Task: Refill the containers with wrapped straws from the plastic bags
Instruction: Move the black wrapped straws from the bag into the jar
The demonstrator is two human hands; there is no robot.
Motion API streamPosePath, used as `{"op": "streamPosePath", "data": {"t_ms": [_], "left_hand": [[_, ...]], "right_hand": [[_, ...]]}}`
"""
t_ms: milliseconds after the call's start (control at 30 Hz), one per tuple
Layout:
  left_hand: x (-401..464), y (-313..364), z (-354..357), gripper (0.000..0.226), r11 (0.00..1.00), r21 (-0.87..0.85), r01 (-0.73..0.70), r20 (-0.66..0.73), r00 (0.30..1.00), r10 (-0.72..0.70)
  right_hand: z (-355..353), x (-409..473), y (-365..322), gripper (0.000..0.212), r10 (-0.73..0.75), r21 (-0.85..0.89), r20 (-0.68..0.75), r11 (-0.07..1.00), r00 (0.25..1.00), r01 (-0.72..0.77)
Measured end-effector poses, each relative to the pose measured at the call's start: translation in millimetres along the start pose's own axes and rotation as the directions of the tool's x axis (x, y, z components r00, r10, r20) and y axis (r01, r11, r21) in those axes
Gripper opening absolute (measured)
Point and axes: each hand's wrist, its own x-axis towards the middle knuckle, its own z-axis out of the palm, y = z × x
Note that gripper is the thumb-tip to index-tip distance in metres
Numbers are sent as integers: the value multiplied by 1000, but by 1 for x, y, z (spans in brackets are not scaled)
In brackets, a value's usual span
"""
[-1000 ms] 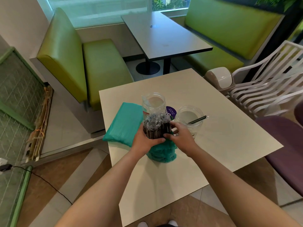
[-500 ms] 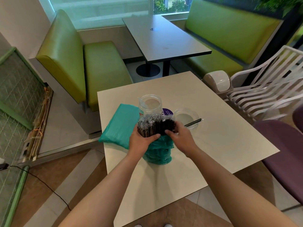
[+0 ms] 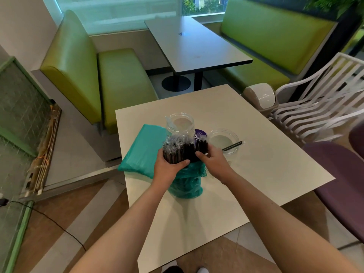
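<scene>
The teal bag (image 3: 186, 184) stands nearest the person on the pale surface (image 3: 275, 174), and it looks soft and wobbly. If the hands pull the straws up fast, the bag could tip over and the straws still inside could spill out. That is my guess, since nothing but the 2 hands seems to hold it up.

Both arms reach forward from 6 o'clock and meet over the bag. The left hand (image 3: 167, 167) is curled around the bundle of wrapped straws (image 3: 181, 149), with the thumb across the front. The right hand (image 3: 213, 161) pinches a few straws at the bundle's 3 o'clock side (it may be splitting them off). The wrappers look slick and shiny, so some straws could slip out of a loose grip and scatter over the surface or drop to the floor.

Just past the hands, at 12 o'clock, stands a tall clear jar (image 3: 179, 124), open and looking empty. At 2 o'clock is a short clear jar (image 3: 223, 137) with 1 wrapped straw (image 3: 232, 145) lying across its rim. That straw could roll off if it gets bumped. The jars are light plastic, I think, so a fat bundle pushed in crooked could knock one over.

A purple lid (image 3: 200, 133) peeks out between the jars. A second teal bag (image 3: 144, 152) lies flat at 10 o'clock.
</scene>
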Motion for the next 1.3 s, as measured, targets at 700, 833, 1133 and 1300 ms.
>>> {"op": "streamPosePath", "data": {"t_ms": [700,833,1133,1300], "left_hand": [[12,13,7,69,999,25,-22,18,1000,21],[12,12,6,64,999,17,-29,19,999,29],[16,14,7,67,996,-26,-90,15,996,91],[21,11,12,73,996,-11,-86,37,996,86]], "right_hand": [[11,-9,-14,33,8,-139,-161,990,987,-31],[15,-17,-22,30,53,-37,-153,998,987,-60],[2,-9,-33,24,-51,-295,-160,956,986,1],[-8,-9,-60,23,-106,-174,-179,982,978,74]]}}
